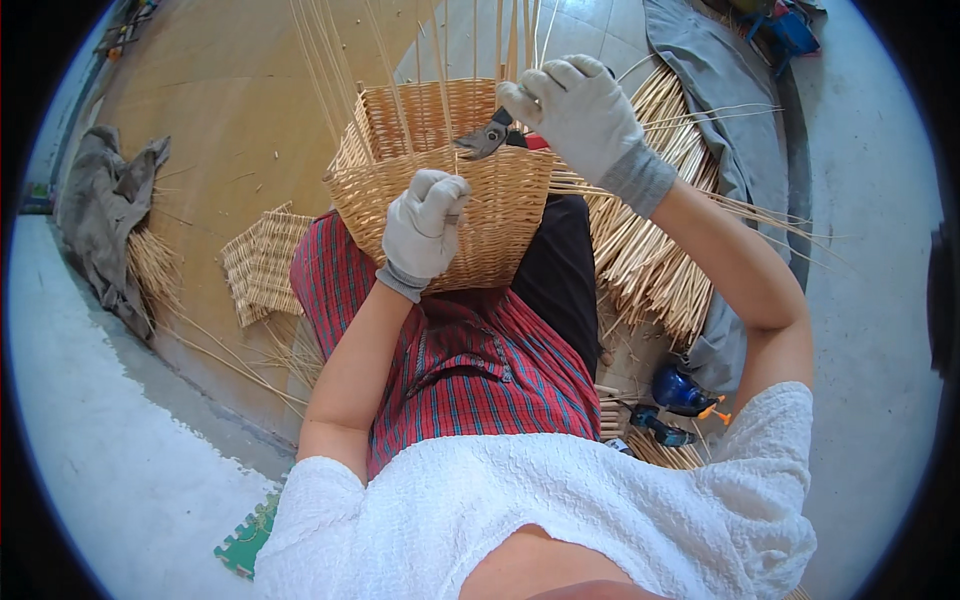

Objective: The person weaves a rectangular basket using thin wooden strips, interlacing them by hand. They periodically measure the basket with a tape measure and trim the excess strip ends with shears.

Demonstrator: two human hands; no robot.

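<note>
A half-woven wicker basket (pixel 490 225) rests on my lap, its long upright stakes standing up from the rim. My left hand (pixel 425 225), in a white work glove, is closed in front of the near wall. A thin wicker strand (pixel 457 166) shows just above its fingers and seems pinched in them. My gloved right hand (pixel 580 105) grips pruning shears (pixel 487 137) with red handles, partly hidden by the hand. Their metal blades point left, over the near rim and just above my left hand.
A large bundle of cut wicker rods (pixel 660 240) lies on grey cloth (pixel 705 110) to the right. Woven panels (pixel 265 262) and a cloth-wrapped bundle (pixel 115 210) are at left. A blue spray bottle (pixel 682 388) and a power drill (pixel 662 427) sit by my right side.
</note>
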